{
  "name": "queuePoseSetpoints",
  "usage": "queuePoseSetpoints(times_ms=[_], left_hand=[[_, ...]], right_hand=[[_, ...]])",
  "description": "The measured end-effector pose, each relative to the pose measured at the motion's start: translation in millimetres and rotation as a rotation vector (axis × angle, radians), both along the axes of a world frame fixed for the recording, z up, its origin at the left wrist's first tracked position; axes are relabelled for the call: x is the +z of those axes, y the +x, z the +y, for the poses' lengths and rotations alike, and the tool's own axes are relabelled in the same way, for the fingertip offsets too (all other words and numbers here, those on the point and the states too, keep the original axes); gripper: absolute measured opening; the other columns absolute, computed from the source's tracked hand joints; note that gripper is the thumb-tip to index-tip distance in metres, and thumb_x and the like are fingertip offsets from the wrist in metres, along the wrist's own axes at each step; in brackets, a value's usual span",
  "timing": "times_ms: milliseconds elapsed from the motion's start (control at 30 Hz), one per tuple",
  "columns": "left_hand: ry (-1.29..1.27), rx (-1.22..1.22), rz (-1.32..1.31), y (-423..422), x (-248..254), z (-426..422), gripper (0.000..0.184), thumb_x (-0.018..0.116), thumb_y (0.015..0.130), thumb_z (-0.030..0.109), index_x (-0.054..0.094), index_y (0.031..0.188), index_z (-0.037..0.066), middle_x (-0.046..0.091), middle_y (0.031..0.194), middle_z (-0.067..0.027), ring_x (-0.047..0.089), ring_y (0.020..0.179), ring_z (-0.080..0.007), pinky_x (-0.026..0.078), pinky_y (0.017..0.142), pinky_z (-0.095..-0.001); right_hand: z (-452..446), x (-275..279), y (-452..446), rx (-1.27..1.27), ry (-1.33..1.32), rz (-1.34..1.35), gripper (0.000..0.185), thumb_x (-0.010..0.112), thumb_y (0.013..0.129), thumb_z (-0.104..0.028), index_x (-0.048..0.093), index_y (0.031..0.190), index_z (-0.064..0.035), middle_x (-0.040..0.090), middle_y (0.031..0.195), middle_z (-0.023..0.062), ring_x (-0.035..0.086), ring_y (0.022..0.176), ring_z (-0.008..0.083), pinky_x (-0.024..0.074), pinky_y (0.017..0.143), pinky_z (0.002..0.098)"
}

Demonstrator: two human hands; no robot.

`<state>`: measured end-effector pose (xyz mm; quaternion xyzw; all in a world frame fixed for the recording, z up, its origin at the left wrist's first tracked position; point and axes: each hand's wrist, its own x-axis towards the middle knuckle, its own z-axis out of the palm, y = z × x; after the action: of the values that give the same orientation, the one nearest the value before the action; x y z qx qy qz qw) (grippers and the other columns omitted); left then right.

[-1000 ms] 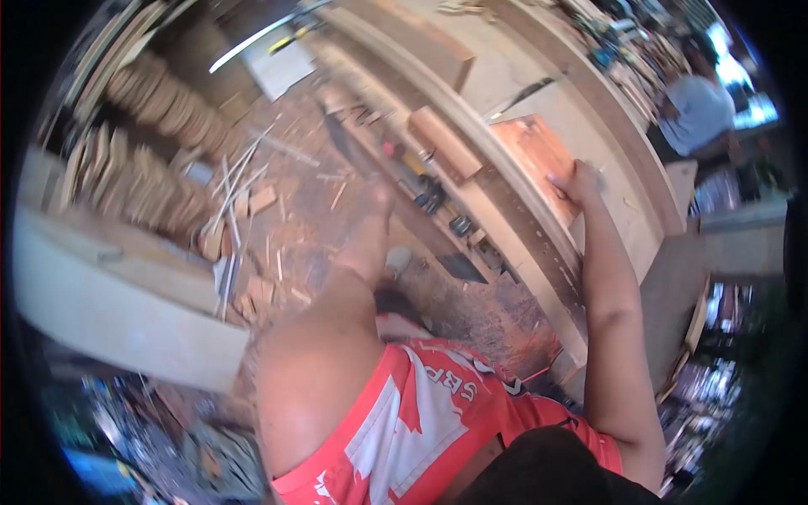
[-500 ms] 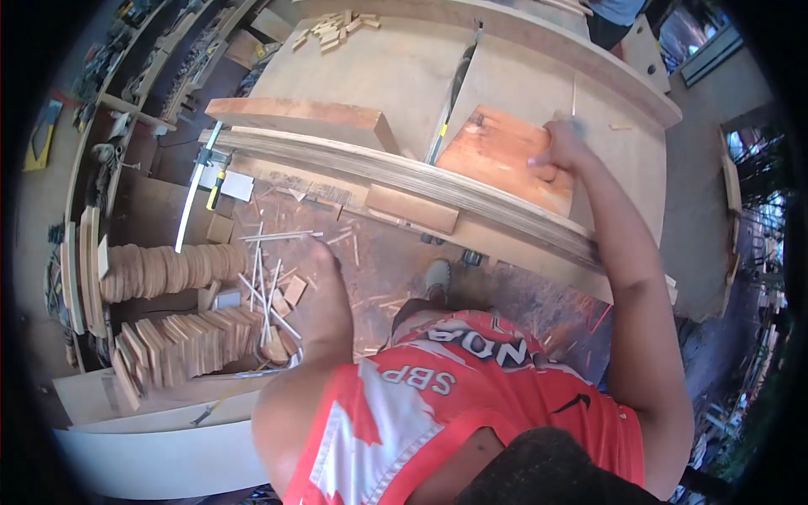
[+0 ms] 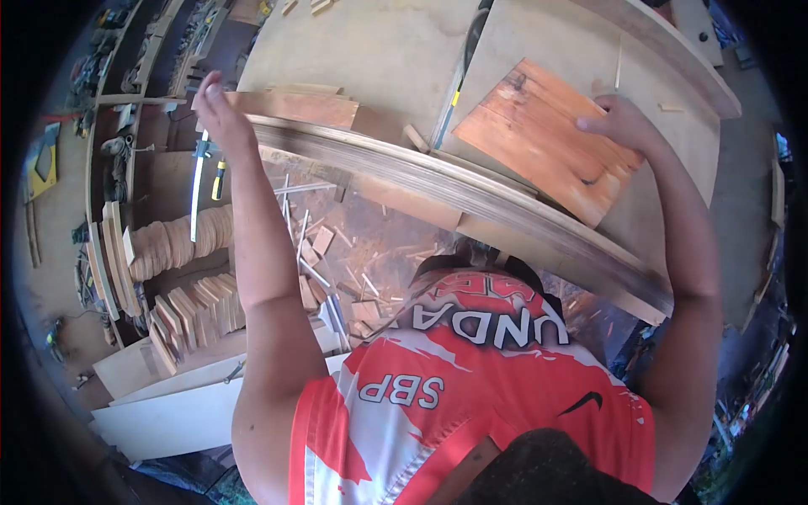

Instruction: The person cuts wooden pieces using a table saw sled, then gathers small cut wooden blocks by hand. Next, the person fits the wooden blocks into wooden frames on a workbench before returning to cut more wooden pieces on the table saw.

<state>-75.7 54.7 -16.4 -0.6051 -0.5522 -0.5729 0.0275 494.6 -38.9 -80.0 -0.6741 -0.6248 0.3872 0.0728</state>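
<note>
My right hand (image 3: 621,124) grips the upper right edge of a flat reddish-brown board (image 3: 543,139), thumb on top, fingers at the edge. The board lies tilted on the pale workbench (image 3: 387,63). Up at the left end of the bench, my left hand (image 3: 222,114) has its fingers raised, beside a thick wooden block (image 3: 295,108) and over the top of a clamp with a long metal bar (image 3: 199,189). Whether its fingers touch the block is unclear. Along the bench's near edge runs a long curved laminated piece (image 3: 438,181).
A saw (image 3: 461,80) lies across the bench behind the board. Stacked wooden pieces (image 3: 181,244) stand at the lower left, near wood scraps (image 3: 322,240) on the floor. Shelves (image 3: 126,99) line the far left. A curved rail (image 3: 673,50) edges the bench's far side.
My left hand has risen from low beside the bench to its left end. The reddish board, with my right hand on it, has turned and shifted away from the near edge.
</note>
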Motion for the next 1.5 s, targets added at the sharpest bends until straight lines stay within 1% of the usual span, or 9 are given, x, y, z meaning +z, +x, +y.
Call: queuePoseSetpoints(times_ms=[200,467,700,767,900,1000,1133,1367,1500], left_hand=[[-0.402,-0.077,0.067,12,-21,10,0.040,0.047,0.103,0.032,0.068,0.096,-0.002,0.065,0.074,-0.0062,0.061,0.076,-0.0135,0.046,0.074,-0.0293],[-0.458,-0.043,0.065,6,-24,13,0.038,0.050,0.102,0.031,0.068,0.091,-0.001,0.064,0.072,-0.0055,0.059,0.071,-0.0123,0.045,0.069,-0.0284],[-0.440,-0.076,-0.006,8,-23,11,0.033,0.054,0.100,0.028,0.064,0.088,-0.001,0.062,0.072,-0.0037,0.057,0.067,-0.0090,0.044,0.062,-0.0262],[-0.441,-0.093,-0.026,10,-23,9,0.034,0.054,0.100,0.028,0.064,0.087,-0.001,0.062,0.071,-0.0034,0.057,0.065,-0.0089,0.044,0.061,-0.0265],[-0.393,-0.115,-0.033,16,-24,7,0.036,0.055,0.099,0.029,0.063,0.081,-0.001,0.059,0.064,-0.0036,0.055,0.058,-0.0114,0.044,0.057,-0.0298],[-0.333,-0.082,0.100,16,-23,8,0.037,0.056,0.096,0.030,0.062,0.074,0.000,0.060,0.060,-0.0085,0.055,0.053,-0.0209,0.043,0.056,-0.0357],[-0.304,-0.035,0.281,12,-25,10,0.033,0.059,0.091,0.030,0.061,0.070,0.004,0.061,0.063,-0.0135,0.057,0.064,-0.0359,0.043,0.066,-0.0474],[-0.160,-0.080,0.368,13,-24,4,0.027,0.063,0.087,0.031,0.063,0.070,0.009,0.061,0.063,-0.0061,0.059,0.070,-0.0290,0.041,0.084,-0.0428],[-0.199,-0.123,0.355,11,-20,-1,0.026,0.064,0.085,0.031,0.063,0.070,0.010,0.060,0.064,-0.0043,0.059,0.074,-0.0272,0.039,0.093,-0.0421]], right_hand=[[-29,11,61,0.007,0.002,-0.083,0.049,0.083,0.072,-0.037,0.070,0.096,0.0036,0.068,0.081,0.0133,0.064,0.075,0.0220,0.0493,0.073,0.0366],[-70,-17,99,-0.029,-0.027,-0.151,0.049,0.079,0.080,-0.032,0.065,0.112,0.0021,0.066,0.094,0.0147,0.065,0.085,0.0260,0.0504,0.078,0.0372],[-88,22,27,0.012,0.507,-0.140,0.033,0.078,0.080,-0.018,0.065,0.105,-0.0010,0.065,0.094,0.0138,0.065,0.084,0.0274,0.0514,0.078,0.0383],[-100,44,-26,0.013,0.217,0.095,0.025,0.075,0.081,-0.013,0.065,0.102,-0.0036,0.065,0.094,0.0126,0.065,0.082,0.0266,0.0519,0.076,0.0367],[-98,64,-145,0.571,0.443,0.219,0.010,0.063,0.086,-0.014,0.063,0.091,-0.0052,0.063,0.085,0.0102,0.064,0.080,0.0301,0.0524,0.071,0.0412],[-65,43,-221,0.545,0.451,0.100,0.014,0.055,0.089,-0.015,0.061,0.087,-0.0035,0.063,0.085,0.0131,0.064,0.080,0.0337,0.0518,0.070,0.0451],[0,22,-278,0.320,0.254,-0.136,0.019,0.059,0.088,-0.020,0.066,0.091,-0.0030,0.067,0.090,0.0185,0.065,0.084,0.0371,0.0520,0.075,0.0457],[41,-40,-314,0.117,0.059,-0.277,0.024,0.074,0.077,-0.022,0.074,0.088,-0.0003,0.070,0.097,0.0238,0.069,0.094,0.0360,0.0549,0.083,0.0443],[34,-7,-306,0.083,0.112,-0.323,0.028,0.076,0.075,-0.025,0.073,0.084,0.0015,0.070,0.093,0.0235,0.069,0.087,0.0356,0.0555,0.077,0.0426]])
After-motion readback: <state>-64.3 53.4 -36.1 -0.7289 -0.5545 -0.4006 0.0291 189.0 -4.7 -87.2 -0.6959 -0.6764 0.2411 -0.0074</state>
